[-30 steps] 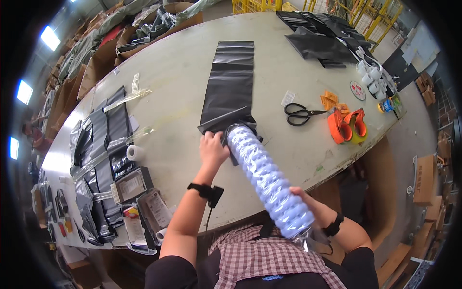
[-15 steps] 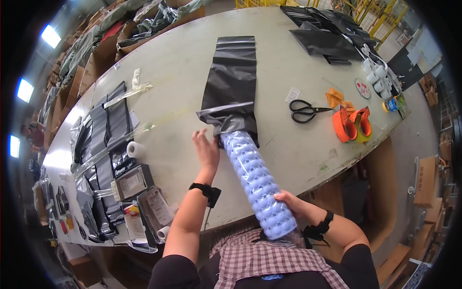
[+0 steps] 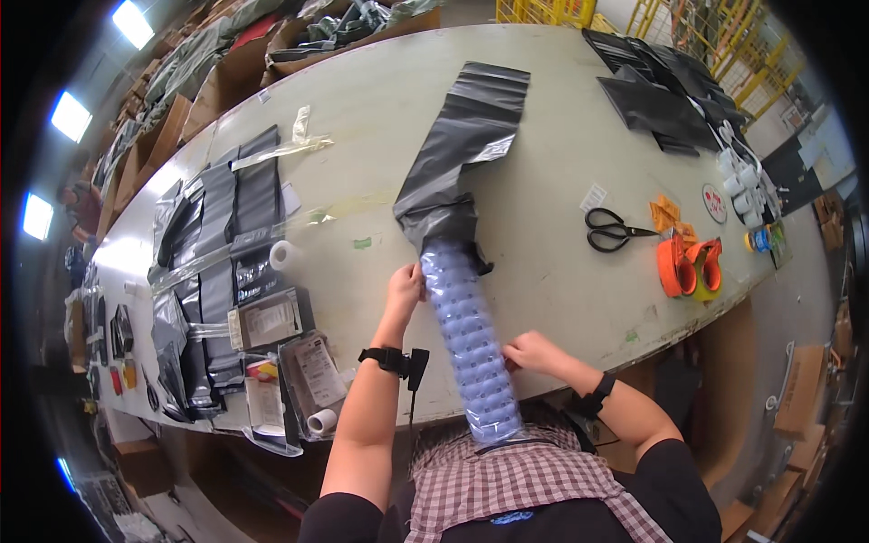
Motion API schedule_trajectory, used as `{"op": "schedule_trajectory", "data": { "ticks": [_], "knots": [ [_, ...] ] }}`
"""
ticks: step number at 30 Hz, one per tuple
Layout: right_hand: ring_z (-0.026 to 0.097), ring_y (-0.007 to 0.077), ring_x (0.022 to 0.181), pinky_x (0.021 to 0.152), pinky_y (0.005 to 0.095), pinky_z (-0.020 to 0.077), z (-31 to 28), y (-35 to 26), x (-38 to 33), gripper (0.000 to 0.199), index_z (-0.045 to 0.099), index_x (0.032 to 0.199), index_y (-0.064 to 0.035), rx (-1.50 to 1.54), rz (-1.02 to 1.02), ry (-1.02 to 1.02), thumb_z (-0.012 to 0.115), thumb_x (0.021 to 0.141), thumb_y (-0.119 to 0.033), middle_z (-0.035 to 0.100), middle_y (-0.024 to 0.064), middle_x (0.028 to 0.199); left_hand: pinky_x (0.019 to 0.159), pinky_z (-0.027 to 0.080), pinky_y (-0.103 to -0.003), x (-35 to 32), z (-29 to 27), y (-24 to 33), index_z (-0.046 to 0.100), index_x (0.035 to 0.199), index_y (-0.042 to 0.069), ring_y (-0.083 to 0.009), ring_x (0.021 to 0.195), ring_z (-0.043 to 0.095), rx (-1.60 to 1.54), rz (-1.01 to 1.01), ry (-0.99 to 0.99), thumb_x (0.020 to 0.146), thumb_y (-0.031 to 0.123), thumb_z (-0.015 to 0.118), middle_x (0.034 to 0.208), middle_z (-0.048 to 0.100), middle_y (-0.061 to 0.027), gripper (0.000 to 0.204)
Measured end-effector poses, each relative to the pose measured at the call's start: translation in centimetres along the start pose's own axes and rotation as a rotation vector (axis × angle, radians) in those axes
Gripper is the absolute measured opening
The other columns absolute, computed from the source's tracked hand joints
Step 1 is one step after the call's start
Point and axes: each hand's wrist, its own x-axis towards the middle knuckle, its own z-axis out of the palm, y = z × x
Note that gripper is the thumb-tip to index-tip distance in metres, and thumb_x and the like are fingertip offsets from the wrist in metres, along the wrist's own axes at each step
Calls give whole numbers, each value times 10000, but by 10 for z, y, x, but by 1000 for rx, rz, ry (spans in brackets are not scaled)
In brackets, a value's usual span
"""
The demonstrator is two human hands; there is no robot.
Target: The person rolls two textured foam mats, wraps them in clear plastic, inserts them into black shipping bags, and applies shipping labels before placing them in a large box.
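A long blue roll with a bumpy surface (image 3: 472, 348), wrapped in clear plastic, slants from my apron up the table. Its far end is inside the mouth of a black plastic mailing bag (image 3: 466, 149), which lies bent and creased beyond it. My left hand (image 3: 406, 286) is closed at the roll's left side, just short of the bag's mouth. Lower down, my right hand (image 3: 536, 353) pinches the roll's right side. The near end of the roll rests against my checked apron (image 3: 507, 471). Fingertips of both hands are partly hidden.
On the right lie black-handled scissors (image 3: 615, 231), orange tape dispensers (image 3: 688, 266) and white rolls (image 3: 740, 188). Black bags (image 3: 665, 109) are piled at the far right. To the left are more black bags (image 3: 217, 226) and boxes of labels (image 3: 312, 371). Yellow cages (image 3: 543, 11) stand beyond the table.
My left hand has gone from spread fingers by the bag to closed at the roll's side. My right hand has moved up the roll from its near end. The bag's far part has bent rightward.
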Motion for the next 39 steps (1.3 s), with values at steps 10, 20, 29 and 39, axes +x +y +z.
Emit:
{"op": "schedule_trajectory", "data": {
  "ticks": [10, 20, 29, 39],
  "knots": [
    [588, 424, 857, 769, 451, 483, -76, -111, 86, 280, 608, 933, 24, -579, -262, 649, 587, 795, -218, 620, 249, 869, 445, 388, -235, 1, 18, 27, 640, 743, 5, -83, 463, 468, 222, 19, -90, 830, 95, 551, 540, 494, 5, 153],
    [610, 400, 738, 659, 460, 496, -52, -47, 63, 184, 646, 762, 23, -747, -220, 413, 538, 731, -122, 615, 246, 756, 569, 468, -376, -66, -1, 1, 661, 794, 39, -341, 642, 599, 814, 496, -141, 678, 36, 535, 706, 612, -180, 171],
    [622, 354, 797, 703, 397, 479, 0, -14, -63, 280, 641, 896, 29, -753, -10, -436, 592, 691, -155, 637, 240, 830, 521, 461, -320, -192, 7, -20, 635, 767, -9, -177, 536, 579, 498, 90, -443, 702, 29, 533, 600, 601, -123, 127],
    [638, 249, 736, 723, 353, 490, -15, 1, -29, 260, 642, 886, 18, -768, -154, -61, 597, 838, -234, 641, 185, 734, 574, 484, -331, -181, -20, -50, 661, 827, 9, -164, 670, 609, 720, -15, -357, 767, 105, 568, 704, 651, -108, 146]
  ]
}}
